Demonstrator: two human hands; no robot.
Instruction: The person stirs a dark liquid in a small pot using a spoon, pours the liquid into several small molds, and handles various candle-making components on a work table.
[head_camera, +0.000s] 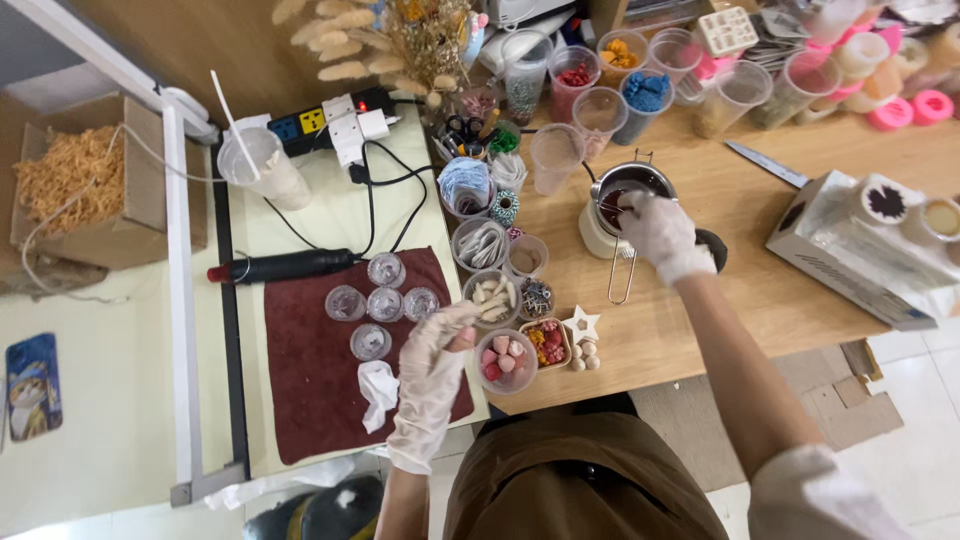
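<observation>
Head view, looking straight down: my right hand (660, 232), gloved, sits at centre right of the frame, fingers curled over the rim of the small metal melting pot (628, 190) on its white base on the wooden table (740, 210); I cannot tell whether it is truly clamped on the rim or only resting there; my left hand (432, 370), also gloved, is at lower centre with fingertips pinched together above the cup of pink and white pieces (505, 358), though whether anything sits between them I cannot make out; the five small clear glass jars (384, 303) stand in a cluster on the dark red towel (320, 370), left of that hand; to do this well I would steady the pot before lifting, and keep it level; the pot's wire handle (622, 275) gives its long axis, running top to bottom in the frame and pointing down toward me; the black heat tool (285, 266) lies crosswise at left.
</observation>
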